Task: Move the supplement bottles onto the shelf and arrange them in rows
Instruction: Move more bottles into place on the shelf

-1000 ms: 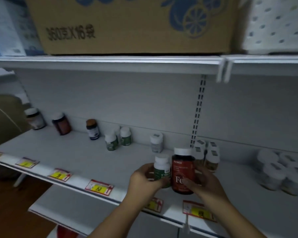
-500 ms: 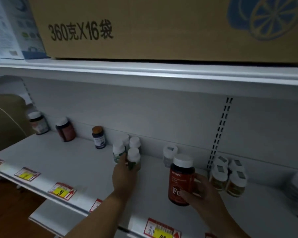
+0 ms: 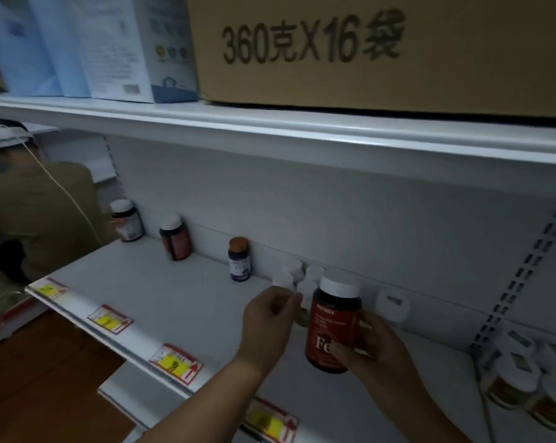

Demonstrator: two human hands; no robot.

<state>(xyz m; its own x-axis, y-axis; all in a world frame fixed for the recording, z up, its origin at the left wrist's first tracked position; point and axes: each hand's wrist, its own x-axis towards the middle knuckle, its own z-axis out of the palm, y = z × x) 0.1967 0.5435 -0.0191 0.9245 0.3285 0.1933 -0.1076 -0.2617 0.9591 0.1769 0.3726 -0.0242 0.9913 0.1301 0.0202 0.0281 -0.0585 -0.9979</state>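
- Head view puts my right hand (image 3: 371, 346) curled round the lower half of a red bottle (image 3: 333, 326) with a white cap, held upright just in front of the back wall, near the middle of the white shelf (image 3: 161, 302).
- My left hand (image 3: 270, 318) has its fingertips pinched at the small white-capped bottles (image 3: 294, 278) clustered at the far edge; motion blur hides how firm that hold is, and I cannot tell whether the bottle is lifted or standing.
- To finish this step well, I would settle the small bottle flush beside its neighbours before letting go, caps level, labels forward.
- Then I would set the red bottle down in bare shelf to the right of that cluster, short of the lone white bottle (image 3: 393, 303), base flat, and release only once it stands.
- Risk, as I judge it: the two hands are close together, so a wide swing with the tall red bottle could topple the light small ones.
- Further left along the back stand a blue bottle (image 3: 239, 260) and a brown bottle (image 3: 175, 238), well apart; a group of jars (image 3: 526, 375) sits far right.
- Those gaps suggest the rows are barely started.
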